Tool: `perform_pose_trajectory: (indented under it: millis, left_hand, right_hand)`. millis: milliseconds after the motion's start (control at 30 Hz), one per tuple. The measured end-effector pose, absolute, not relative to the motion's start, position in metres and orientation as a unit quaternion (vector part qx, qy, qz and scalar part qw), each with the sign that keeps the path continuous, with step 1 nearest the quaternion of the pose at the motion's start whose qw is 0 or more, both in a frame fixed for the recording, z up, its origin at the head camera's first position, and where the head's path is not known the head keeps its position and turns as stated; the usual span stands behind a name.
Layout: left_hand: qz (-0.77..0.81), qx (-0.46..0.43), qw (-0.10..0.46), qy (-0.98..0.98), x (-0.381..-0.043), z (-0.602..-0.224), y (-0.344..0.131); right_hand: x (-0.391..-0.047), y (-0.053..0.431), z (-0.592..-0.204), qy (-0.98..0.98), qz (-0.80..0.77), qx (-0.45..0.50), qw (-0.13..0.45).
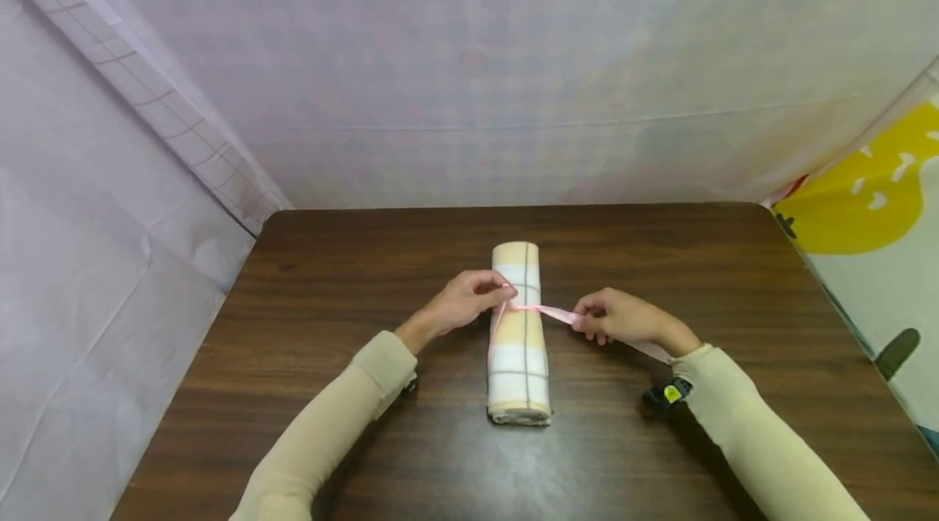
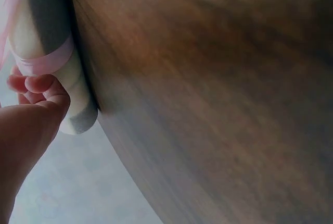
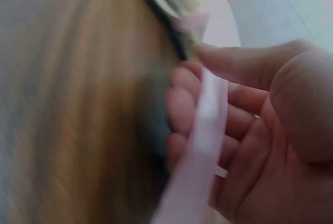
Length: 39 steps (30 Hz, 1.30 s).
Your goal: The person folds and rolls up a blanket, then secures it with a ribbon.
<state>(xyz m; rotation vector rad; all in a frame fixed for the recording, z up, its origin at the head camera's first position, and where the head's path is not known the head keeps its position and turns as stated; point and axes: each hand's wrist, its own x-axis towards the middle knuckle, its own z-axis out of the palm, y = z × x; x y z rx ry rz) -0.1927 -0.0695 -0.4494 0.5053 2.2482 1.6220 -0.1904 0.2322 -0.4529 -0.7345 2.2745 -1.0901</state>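
A rolled-up checked towel (image 1: 522,358), cream, white and yellow with grey lines, lies lengthwise on the table. Around its middle passes a pink ribbon (image 1: 557,314). At the roll's left side my left hand (image 1: 469,297) pinches the ribbon close against the towel, and one end hangs down along the roll. My right hand (image 1: 616,315), off to the right, pinches the other stretch of ribbon between thumb and fingers and holds it out from the roll. In the right wrist view that ribbon (image 3: 200,140) runs across the palm, its tail trailing toward the wrist.
The brown wooden table (image 1: 352,260) has a pale cloth curtain (image 1: 469,97) behind its far edge. White sheeting (image 1: 88,260) hangs at the left, and a cloth with a yellow print (image 1: 858,203) at the right.
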Motion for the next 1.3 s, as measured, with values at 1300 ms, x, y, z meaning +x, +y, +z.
perform_pose_trajectory:
  millis: [1300]
  left_hand:
    - [0.552, 0.236, 0.103, 0.793, -0.183, -0.447, -0.076]
  right_hand:
    - [-0.226, 0.114, -0.397, 0.693, -0.640, -0.117, 0.311]
